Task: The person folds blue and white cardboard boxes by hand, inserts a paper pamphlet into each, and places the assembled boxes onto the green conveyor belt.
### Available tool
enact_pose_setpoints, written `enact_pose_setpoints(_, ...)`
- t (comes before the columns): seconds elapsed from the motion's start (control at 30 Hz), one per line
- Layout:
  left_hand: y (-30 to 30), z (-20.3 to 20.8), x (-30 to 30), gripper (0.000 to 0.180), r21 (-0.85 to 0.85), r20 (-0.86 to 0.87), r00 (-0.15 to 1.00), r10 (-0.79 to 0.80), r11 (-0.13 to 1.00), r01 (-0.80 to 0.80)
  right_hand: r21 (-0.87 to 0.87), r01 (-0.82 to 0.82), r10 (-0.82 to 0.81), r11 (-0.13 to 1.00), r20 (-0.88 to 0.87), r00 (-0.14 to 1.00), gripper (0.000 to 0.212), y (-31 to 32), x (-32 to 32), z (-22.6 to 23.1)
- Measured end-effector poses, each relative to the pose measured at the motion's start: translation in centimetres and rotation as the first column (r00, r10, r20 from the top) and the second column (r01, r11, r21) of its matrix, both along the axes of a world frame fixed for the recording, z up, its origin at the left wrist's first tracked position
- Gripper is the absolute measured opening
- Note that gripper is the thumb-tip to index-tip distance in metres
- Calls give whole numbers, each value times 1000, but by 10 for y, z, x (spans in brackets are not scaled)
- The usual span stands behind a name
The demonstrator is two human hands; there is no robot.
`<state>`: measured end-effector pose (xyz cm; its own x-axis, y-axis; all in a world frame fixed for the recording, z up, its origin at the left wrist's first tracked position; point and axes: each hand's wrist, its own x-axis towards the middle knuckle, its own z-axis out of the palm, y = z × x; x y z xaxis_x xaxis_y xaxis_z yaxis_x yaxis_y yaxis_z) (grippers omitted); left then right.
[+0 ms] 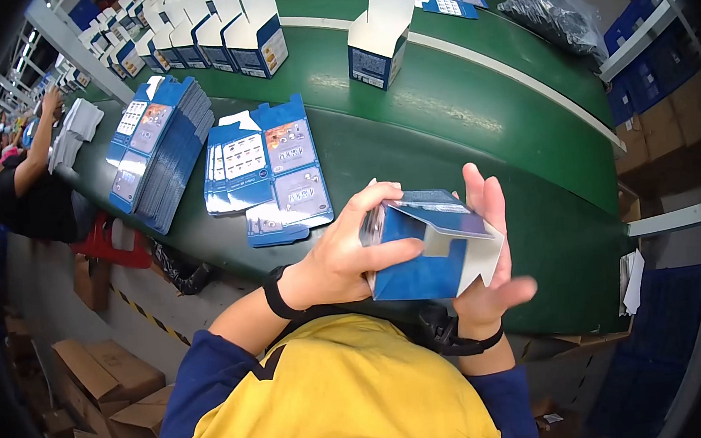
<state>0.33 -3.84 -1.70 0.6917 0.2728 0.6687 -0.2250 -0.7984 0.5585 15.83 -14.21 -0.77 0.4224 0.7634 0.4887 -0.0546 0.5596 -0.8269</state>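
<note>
A small blue carton (414, 282) with white inner flaps is partly folded up in front of my chest. My left hand (337, 258) grips its left end, with the fingers over the top and the thumb along the near side. At the other end, my right hand (490, 292) lies with its palm near or against the white flaps. Its fingers point away from me and its thumb sticks out to the right. Just left of the hands, a few flat blue cartons (299, 157) lie overlapping on the green work surface (344, 149).
A tall stack of flat cartons (162, 148) stands further left. Beyond the hands an open-topped carton (370, 65) stands on the green conveyor (475, 116), with rows of similar cartons (256, 48) at far left. A plastic bag (554, 18) lies far right. A person (26, 176) works at left.
</note>
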Motion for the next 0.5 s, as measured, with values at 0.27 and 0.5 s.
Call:
enact_pose_setpoints(0.27,2,9,2,62,-68,-34,997,-63,996,60,-145,-17,53,989,248,967,52,-3,17,-5)
enact_pose_setpoints(0.5,6,11,0,92,-177,46,994,-102,978,109,104,-25,-33,994,521,853,44,6,11,8)
